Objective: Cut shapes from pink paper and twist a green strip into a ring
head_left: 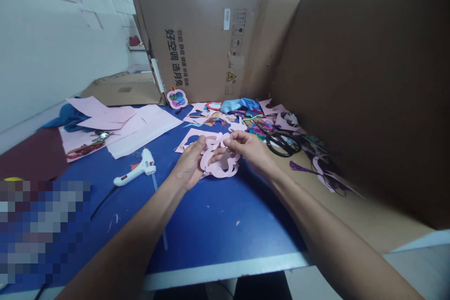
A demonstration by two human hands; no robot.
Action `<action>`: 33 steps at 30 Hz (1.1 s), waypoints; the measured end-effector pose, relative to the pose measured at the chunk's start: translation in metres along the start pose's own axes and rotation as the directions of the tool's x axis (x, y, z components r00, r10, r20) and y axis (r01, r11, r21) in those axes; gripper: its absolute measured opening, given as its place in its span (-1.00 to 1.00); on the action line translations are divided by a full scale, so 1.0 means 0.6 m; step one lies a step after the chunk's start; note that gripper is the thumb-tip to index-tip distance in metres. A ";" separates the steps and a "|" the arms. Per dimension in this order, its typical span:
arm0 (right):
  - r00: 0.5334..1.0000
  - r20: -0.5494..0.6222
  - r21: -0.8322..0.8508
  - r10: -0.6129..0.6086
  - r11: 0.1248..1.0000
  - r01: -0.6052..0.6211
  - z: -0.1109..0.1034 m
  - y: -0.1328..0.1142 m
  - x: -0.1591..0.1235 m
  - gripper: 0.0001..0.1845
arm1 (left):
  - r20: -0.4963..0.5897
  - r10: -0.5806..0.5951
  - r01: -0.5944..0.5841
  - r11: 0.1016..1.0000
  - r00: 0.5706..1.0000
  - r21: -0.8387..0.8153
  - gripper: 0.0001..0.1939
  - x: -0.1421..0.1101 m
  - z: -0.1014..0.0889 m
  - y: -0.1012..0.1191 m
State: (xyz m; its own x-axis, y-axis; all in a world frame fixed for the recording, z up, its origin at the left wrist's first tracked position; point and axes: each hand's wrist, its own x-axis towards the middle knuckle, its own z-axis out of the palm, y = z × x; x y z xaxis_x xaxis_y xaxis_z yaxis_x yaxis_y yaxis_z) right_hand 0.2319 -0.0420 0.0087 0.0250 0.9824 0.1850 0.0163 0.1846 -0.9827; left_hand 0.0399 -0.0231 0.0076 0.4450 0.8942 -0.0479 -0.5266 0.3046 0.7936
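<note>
Both bare hands were raised over the blue tabletop (225,239), with a scalloped pink paper cut-out (221,172) held between them, its lower curve close to the surface. The left hand (190,164) had its grip closed on the cut-out's left side, while the right hand (248,147) pinched the upper edge, so neither grip stood apart. The work in hand at that moment was close handling of this one piece, and nothing else showed in either grip. Just left of the left grip lay a white hot glue gun (140,166), its cord trailing toward the near left, and a clear glue stick (160,215) lay on the tabletop below it. Just beyond the right grip sat black-handled scissors (284,144), among scattered paper scraps. Farther left of both grips were loose pink paper sheets (140,126) and a red-handled tool (84,150). Straight ahead, well beyond the grips, a round cut-out with blue and pink colouring (176,99) leaned near the foot of a large cardboard box (197,33). A purple tassel (302,168) lay off to the right of the right grip.
</note>
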 end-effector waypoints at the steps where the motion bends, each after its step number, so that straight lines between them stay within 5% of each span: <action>1: 1.000 -0.003 -0.013 -0.001 1.000 0.001 0.000 0.000 0.000 -0.59 | -0.006 0.001 -0.001 1.000 1.000 0.001 -0.61 0.000 0.000 0.000; 7: 1.000 0.004 -0.069 -0.003 0.998 0.003 0.000 0.003 0.000 -0.59 | -0.033 -0.004 0.006 0.997 0.999 0.075 -0.73 0.000 -0.004 -0.001; 19: 0.995 0.094 -0.156 -0.024 0.987 0.039 -0.008 0.009 0.001 -0.54 | -0.064 -0.029 0.040 0.983 0.998 0.181 -0.57 -0.004 -0.002 0.004; 25: 0.998 0.012 -0.193 -0.055 0.980 0.056 -0.011 0.021 0.010 -0.51 | -0.075 -0.016 0.032 0.975 0.997 0.219 -0.56 -0.004 -0.005 0.007; 33: 0.981 0.176 -0.089 0.077 0.994 -0.062 -0.008 0.013 0.000 -0.56 | -0.086 0.004 0.016 0.971 0.996 0.238 -0.57 -0.006 -0.003 0.014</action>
State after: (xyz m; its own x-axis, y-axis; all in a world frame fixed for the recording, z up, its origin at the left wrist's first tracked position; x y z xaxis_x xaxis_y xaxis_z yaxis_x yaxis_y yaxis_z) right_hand 0.2371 -0.0408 0.0009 -0.1506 0.9831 0.1042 0.1038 0.1205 -0.9873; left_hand 0.0326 -0.0231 0.0134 0.3791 0.9203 -0.0965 -0.3321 0.2326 0.9141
